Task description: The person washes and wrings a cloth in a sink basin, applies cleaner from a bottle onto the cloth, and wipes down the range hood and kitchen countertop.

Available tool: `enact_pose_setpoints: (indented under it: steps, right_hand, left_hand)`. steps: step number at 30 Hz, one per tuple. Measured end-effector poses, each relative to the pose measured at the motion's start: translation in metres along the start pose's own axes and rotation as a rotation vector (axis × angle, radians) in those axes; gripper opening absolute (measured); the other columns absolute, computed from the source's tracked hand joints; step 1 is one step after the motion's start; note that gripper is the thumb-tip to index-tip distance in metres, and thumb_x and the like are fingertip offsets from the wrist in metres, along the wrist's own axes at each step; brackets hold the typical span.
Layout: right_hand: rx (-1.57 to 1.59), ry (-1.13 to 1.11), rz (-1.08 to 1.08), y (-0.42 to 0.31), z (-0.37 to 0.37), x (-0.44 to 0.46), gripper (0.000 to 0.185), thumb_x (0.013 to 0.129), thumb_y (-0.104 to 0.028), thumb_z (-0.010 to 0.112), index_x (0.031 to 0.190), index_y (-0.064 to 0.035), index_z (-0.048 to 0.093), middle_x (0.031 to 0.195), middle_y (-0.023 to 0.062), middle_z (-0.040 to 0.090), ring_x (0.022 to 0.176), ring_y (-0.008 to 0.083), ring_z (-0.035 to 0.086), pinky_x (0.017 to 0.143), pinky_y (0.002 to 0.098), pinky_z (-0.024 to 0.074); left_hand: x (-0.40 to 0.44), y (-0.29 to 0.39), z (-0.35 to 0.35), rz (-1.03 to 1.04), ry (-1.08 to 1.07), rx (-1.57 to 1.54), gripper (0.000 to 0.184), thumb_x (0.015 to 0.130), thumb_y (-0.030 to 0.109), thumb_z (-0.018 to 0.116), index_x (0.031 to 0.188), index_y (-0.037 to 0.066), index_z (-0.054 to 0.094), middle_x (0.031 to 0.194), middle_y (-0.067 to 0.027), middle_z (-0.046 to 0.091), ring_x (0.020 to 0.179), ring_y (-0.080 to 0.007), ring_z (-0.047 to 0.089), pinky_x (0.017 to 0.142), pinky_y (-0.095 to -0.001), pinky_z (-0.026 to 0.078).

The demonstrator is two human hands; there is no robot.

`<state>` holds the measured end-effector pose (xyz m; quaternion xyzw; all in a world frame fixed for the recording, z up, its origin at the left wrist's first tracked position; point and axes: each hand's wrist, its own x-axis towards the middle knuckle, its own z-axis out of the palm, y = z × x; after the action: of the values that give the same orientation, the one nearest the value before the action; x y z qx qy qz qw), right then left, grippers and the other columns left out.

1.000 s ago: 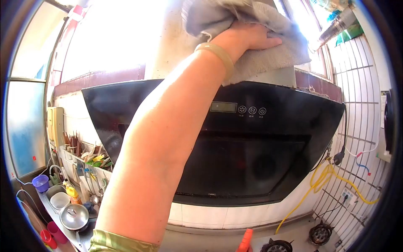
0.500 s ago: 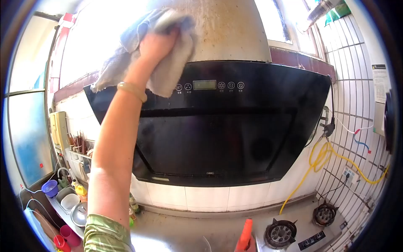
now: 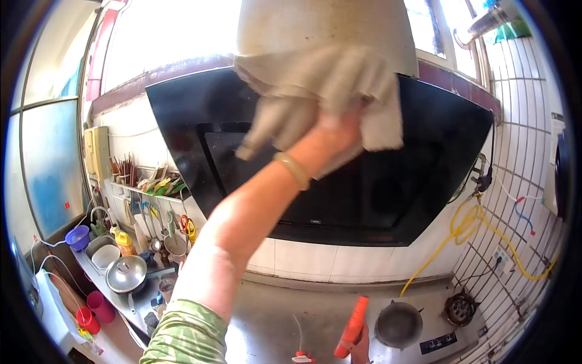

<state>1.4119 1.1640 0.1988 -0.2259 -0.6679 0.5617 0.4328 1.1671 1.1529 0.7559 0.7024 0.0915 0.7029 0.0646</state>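
The left hand (image 3: pixel 342 128) is up at the range hood (image 3: pixel 382 191) with a grey-beige cloth (image 3: pixel 342 76), which spreads over the foot of the pale duct (image 3: pixel 321 24) and the upper middle of the black panel, covering that part of it. Cloth and hand are blurred, and the left fingers are mostly buried in the folds, so I cannot tell whether they are spread or pinching the fabric. A pale bangle (image 3: pixel 292 171) circles the wrist; the forearm blocks part of the panel's lower left.

Low in view, the right hand (image 3: pixel 362 349) is cut off by the bottom edge, its visible fingers curled around an orange-red object (image 3: pixel 354 324) above the metal desk (image 3: pixel 267 309). Its lower end is hidden. Nearby, a red-and-white piece (image 3: pixel 302 357) is cropped too. The dark round shape (image 3: pixel 398 324) beside the burner (image 3: pixel 461 309) is hard to identify.
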Motion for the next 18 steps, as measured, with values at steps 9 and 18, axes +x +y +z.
enact_pose_setpoints:
  steps: [9, 18]
  right_hand:
    - [0.021, 0.068, 0.057, 0.038, -0.030, -0.014, 0.080, 0.083, -0.013, 0.070, 0.151, -0.0105, 0.030, 0.134, 0.0117, 0.052, 0.121, 0.0237, 0.052, 0.102, 0.0379, 0.0432]
    - [0.120, 0.086, 0.159, -0.006, -0.004, 0.002, 0.098, 0.056, -0.016, 0.079, 0.144, -0.0060, 0.037, 0.118, 0.0031, 0.054, 0.107, 0.0187, 0.056, 0.094, 0.0332, 0.0480]
  left_hand:
    - [-0.020, -0.002, -0.095, 0.358, -0.191, 1.644, 0.045, 0.100, 0.038, 0.049, 0.138, 0.017, 0.043, 0.133, -0.0030, 0.050, 0.126, -0.0190, 0.045, 0.107, -0.0386, 0.038]
    - [-0.102, 0.101, -0.288, 0.092, 0.314, 1.910, 0.043, 0.099, 0.037, 0.049, 0.137, 0.016, 0.044, 0.131, -0.0032, 0.050, 0.125, -0.0191, 0.046, 0.106, -0.0382, 0.039]
